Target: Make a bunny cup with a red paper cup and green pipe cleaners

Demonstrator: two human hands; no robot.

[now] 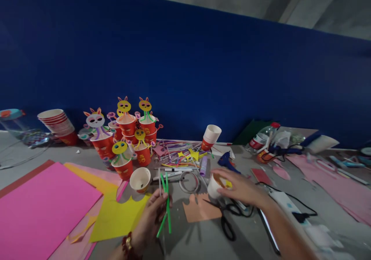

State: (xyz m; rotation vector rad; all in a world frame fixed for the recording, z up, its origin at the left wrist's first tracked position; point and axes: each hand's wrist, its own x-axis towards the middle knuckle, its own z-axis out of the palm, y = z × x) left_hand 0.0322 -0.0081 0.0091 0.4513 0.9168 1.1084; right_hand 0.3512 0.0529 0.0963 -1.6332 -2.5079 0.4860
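In my left hand (152, 213) I grip a few thin green straws (167, 209), crossed over one another, along with a pale, whitish stick. My right hand (232, 186) is over a small white cup (213, 187), thumb on its near side and fingers at its rim. Orange and yellow bits show by those fingers; what they are I cannot make out. Below the cup lie black-handled scissors (228, 217) and a cut orange paper (201, 209). A roll of clear tape (189, 182) sits between my hands. An upright white paper cup (140, 179) stands left of the straws.
Several red paper cups with paper animal figures (123, 163) stand at back left. Pink sheets (52, 206) and yellow paper (116, 217) cover the left. Behind are a heap of coloured straws (179, 151), stacked cups (211, 136), a blue glue gun (227, 161) and a bottle (262, 138).
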